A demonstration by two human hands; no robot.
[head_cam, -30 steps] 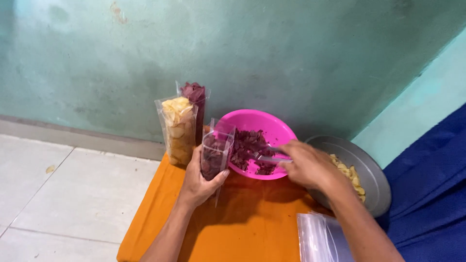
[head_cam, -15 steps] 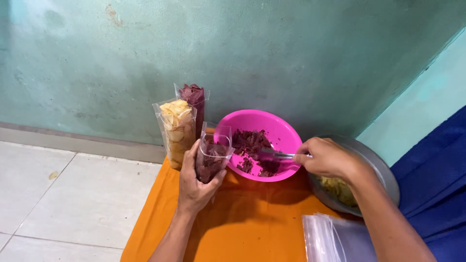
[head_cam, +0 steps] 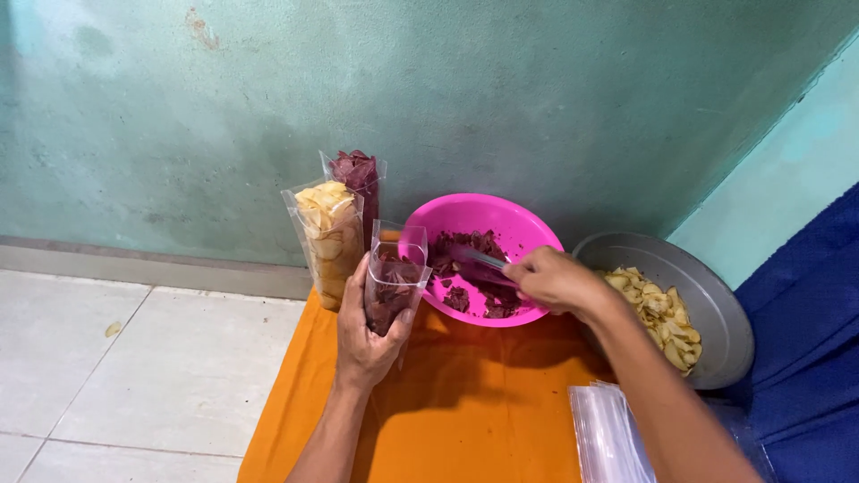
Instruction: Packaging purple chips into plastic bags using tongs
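Note:
My left hand (head_cam: 365, 331) grips a clear plastic pouch (head_cam: 395, 279), held upright and partly filled with dark purple chips. Beside it stands a bright pink bowl (head_cam: 528, 234) with more purple chips (head_cam: 472, 268) inside. My right hand (head_cam: 556, 281) is over the bowl's right rim, closed on metal tongs (head_cam: 477, 260) whose tips reach into the chips. Two filled pouches stand against the wall: one of yellow chips (head_cam: 327, 238) and behind it one of purple chips (head_cam: 359, 179).
An orange cloth (head_cam: 465, 402) covers the floor under the bowl. A grey metal basin (head_cam: 716, 313) with yellow chips (head_cam: 658, 313) sits at the right. A stack of empty clear pouches (head_cam: 607, 434) lies at the bottom right. White floor tiles (head_cam: 134, 358) spread left; blue fabric (head_cam: 805, 340) lies at far right.
My right hand with the tongs has stayed over the bowl, shifting slightly among the purple chips. The left hand keeps the pouch upright beside the bowl.

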